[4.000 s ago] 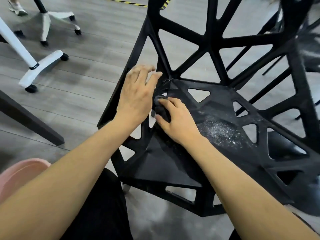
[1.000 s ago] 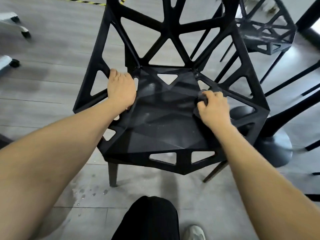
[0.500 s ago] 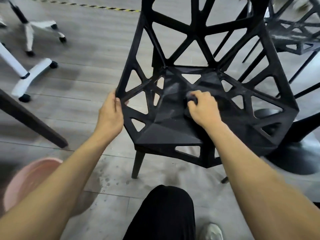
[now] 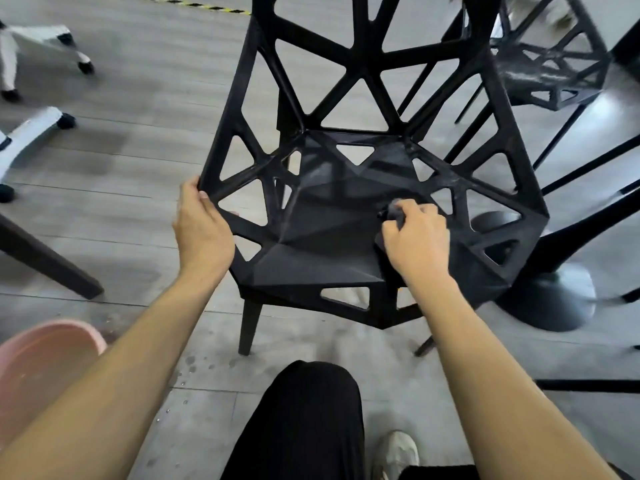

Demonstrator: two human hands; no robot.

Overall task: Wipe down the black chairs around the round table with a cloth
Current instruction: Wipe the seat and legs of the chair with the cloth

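A black chair (image 4: 322,261) with an open triangular lattice stands in front of me, its back rising at the top of the view. My left hand (image 4: 202,230) grips the chair's left side rim, thumb over the edge. My right hand (image 4: 417,239) holds a small dark cloth (image 4: 394,213), bunched under its fingers, against the right part of the seat. Most of the cloth is hidden by the hand. A second black chair (image 4: 550,71) of the same kind stands at the back right.
The round table's black pedestal base (image 4: 550,299) sits on the floor right of the chair. A pink basin (image 4: 41,362) is at the lower left. White wheeled chair bases (image 4: 31,133) and a dark table leg (image 4: 45,261) lie left. My knee (image 4: 308,420) is below.
My right hand has slid with the cloth toward the right side of the seat. My left hand keeps its hold on the left rim. The view has shifted slightly.
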